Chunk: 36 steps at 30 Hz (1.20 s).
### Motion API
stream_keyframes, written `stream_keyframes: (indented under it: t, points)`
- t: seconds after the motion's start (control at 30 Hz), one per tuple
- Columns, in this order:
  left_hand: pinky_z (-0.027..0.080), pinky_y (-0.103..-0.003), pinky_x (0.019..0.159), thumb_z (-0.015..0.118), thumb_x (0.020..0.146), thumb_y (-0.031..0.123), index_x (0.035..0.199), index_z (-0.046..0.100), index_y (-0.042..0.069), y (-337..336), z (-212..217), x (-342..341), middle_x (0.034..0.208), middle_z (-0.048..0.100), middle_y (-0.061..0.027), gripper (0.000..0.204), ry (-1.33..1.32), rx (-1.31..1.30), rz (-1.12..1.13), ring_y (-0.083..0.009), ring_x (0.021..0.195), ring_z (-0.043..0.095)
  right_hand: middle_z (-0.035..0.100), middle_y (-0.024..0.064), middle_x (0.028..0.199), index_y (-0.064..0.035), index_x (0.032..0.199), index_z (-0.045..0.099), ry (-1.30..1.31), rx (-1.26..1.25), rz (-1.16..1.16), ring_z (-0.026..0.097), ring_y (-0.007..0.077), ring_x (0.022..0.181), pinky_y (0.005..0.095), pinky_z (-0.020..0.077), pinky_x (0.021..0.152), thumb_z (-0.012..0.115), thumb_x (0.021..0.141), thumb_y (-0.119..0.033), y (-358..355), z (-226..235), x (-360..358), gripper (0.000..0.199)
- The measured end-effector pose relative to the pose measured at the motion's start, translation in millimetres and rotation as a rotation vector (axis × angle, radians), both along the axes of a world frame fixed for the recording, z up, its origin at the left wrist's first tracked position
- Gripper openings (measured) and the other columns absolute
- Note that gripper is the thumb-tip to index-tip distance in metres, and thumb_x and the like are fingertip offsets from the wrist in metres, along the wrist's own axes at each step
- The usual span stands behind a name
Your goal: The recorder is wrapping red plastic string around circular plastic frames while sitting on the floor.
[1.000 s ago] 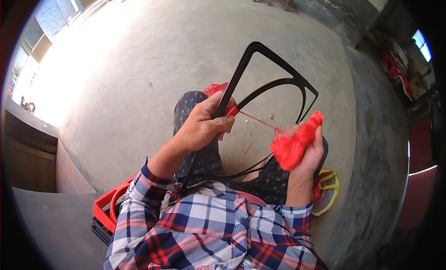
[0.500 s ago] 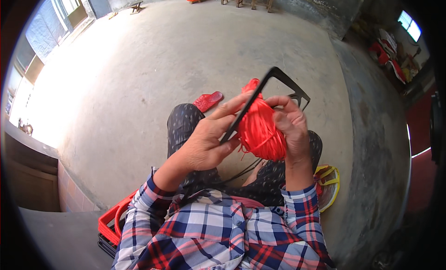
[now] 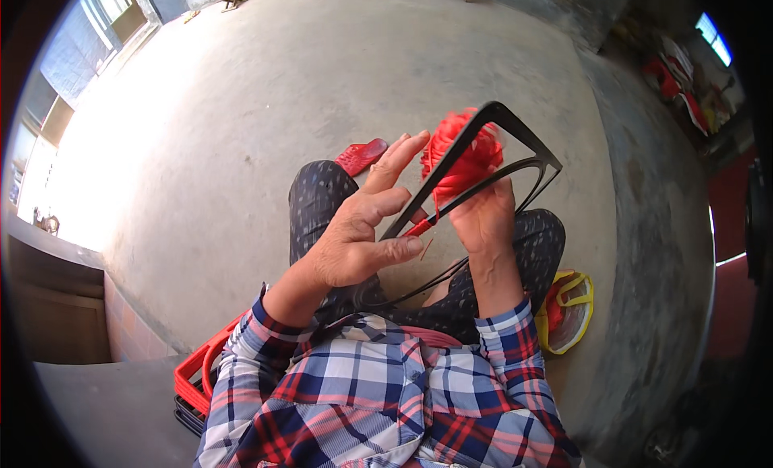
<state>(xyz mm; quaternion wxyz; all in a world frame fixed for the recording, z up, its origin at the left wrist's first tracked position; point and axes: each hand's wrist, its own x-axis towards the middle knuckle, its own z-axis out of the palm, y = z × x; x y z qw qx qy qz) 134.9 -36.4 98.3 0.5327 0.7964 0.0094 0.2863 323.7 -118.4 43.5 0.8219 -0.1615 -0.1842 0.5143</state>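
My left hand [image 3: 358, 230] pinches the lower end of a black angular frame [image 3: 460, 143] between thumb and fingers, its upper fingers stretched out. Red cord [image 3: 420, 226] is wrapped around the frame bar there. From that wrapping a strand runs up to a bundle of red cord [image 3: 483, 150], seen through and behind the frame. My right hand [image 3: 485, 217] holds this bundle from below, its fingers partly hidden by the bundle and the frame. Thin black strips [image 3: 423, 288] hang below, over my lap.
A red slipper [image 3: 361, 156] lies on the concrete floor [image 3: 282, 74] beyond my left knee. By my right leg stands a yellow-rimmed bag [image 3: 586, 307] with red stuff inside. Red and black frames [image 3: 192, 379] are stacked at my left side. Wooden stools are at the far wall.
The red bundle has moved up and to the far side of the frame, with my right hand now lower under it. My left fingers have spread; the frame has swung slightly right.
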Motion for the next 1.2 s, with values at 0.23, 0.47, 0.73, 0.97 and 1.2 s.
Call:
stream_keyframes:
  t: [0.23,0.47,0.73,0.97,1.2]
  points:
    - [0.047,-0.027,0.077,0.065,0.088,0.008,0.117,0.058,0.001,11.1,-8.6,-6.4,0.094,0.060,-0.0042,0.031,0.154,-0.485,0.106,-0.0118,0.085,0.058,0.065,0.0172,0.096,-0.0036,0.100,0.055,0.028,0.343,0.161,0.060,0.0324,0.102,0.0498,0.0390,0.101,0.062,0.076,-0.032,-43.5,-8.1,2.9,0.038]
    - [0.044,-0.022,0.053,0.060,0.089,0.004,0.114,0.052,0.006,19.9,-11.0,-3.8,0.080,0.058,-0.0007,0.026,0.153,-0.526,0.095,-0.0075,0.065,0.055,0.066,0.0230,0.094,-0.0011,0.110,0.052,-0.422,0.313,0.174,0.062,0.0376,0.088,0.0499,0.0442,0.088,0.062,0.078,-0.033,-53.2,13.4,-19.7,0.046]
    - [0.047,-0.025,0.057,0.060,0.088,0.004,0.102,0.057,0.004,15.7,-8.0,-14.9,0.075,0.056,-0.0007,0.015,0.234,-0.504,0.195,-0.0078,0.067,0.056,0.063,0.0210,0.113,0.0040,0.116,0.054,-0.013,-0.090,-0.122,0.061,0.0318,0.106,0.0443,0.0482,0.093,0.049,0.095,-0.024,-49.9,-3.3,36.1,0.035]
    - [0.048,-0.040,0.088,0.063,0.079,-0.001,0.097,0.059,-0.001,12.7,-0.1,-6.6,0.138,0.045,-0.0230,0.018,0.018,0.187,0.247,-0.0286,0.105,0.058,0.064,0.0154,0.115,0.0042,0.139,0.037,-0.630,-0.164,0.022,0.063,0.0181,0.102,0.0310,0.0484,0.092,0.067,0.088,-0.008,-40.2,68.9,-5.8,0.061]
    - [0.033,-0.045,0.111,0.057,0.075,-0.007,0.109,0.062,-0.004,4.3,19.4,-1.5,0.155,0.026,-0.0229,0.035,-0.035,0.175,0.057,-0.0385,0.140,0.035,0.070,0.0098,0.098,0.0003,0.115,0.056,-0.429,-0.063,-0.051,0.067,0.0152,0.091,0.0306,0.0533,0.083,0.071,0.089,-0.026,-19.9,47.3,-5.7,0.040]
